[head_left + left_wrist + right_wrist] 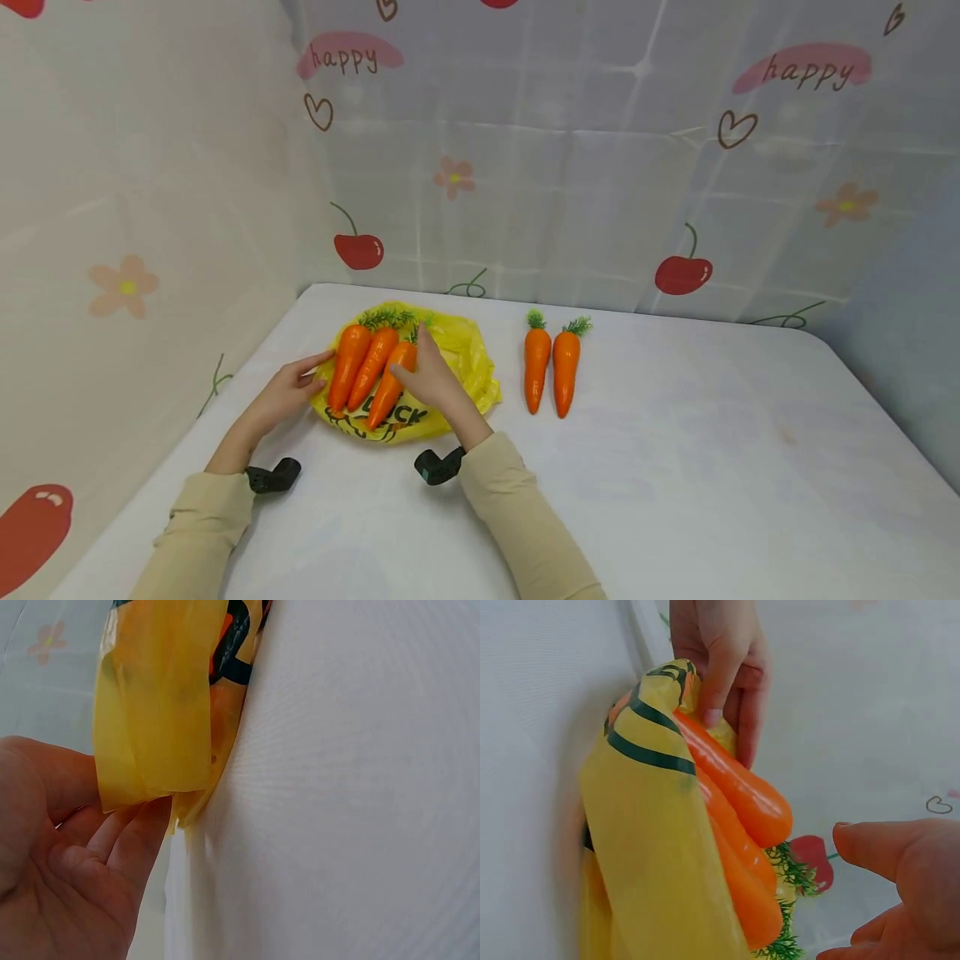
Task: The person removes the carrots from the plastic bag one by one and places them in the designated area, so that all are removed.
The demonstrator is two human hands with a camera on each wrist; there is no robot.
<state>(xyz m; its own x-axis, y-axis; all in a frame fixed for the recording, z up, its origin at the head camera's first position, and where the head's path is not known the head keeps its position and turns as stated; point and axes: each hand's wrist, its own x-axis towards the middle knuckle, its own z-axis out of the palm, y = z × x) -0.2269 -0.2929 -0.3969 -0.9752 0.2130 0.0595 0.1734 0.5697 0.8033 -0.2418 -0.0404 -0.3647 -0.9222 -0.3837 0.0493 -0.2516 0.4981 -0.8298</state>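
Note:
A yellow plastic bag [468,354] with dark print lies on the table. Three orange carrots with green tops rest side by side at it: a left carrot [349,367], a middle carrot [375,367] and a right carrot [392,387]. My left hand [281,396] pinches the bag's left edge; in the right wrist view its thumb lies on the inner side of the yellow plastic. My right hand [437,383] is over the right carrot in the head view. The right wrist view shows this right hand [922,885] apart from the carrots, thumb stretched out, holding nothing.
Two more carrots, one on the left [537,367] and one on the right [566,372], lie to the right of the bag on the white table [712,467]. A printed curtain [540,183] hangs along the back and left side.

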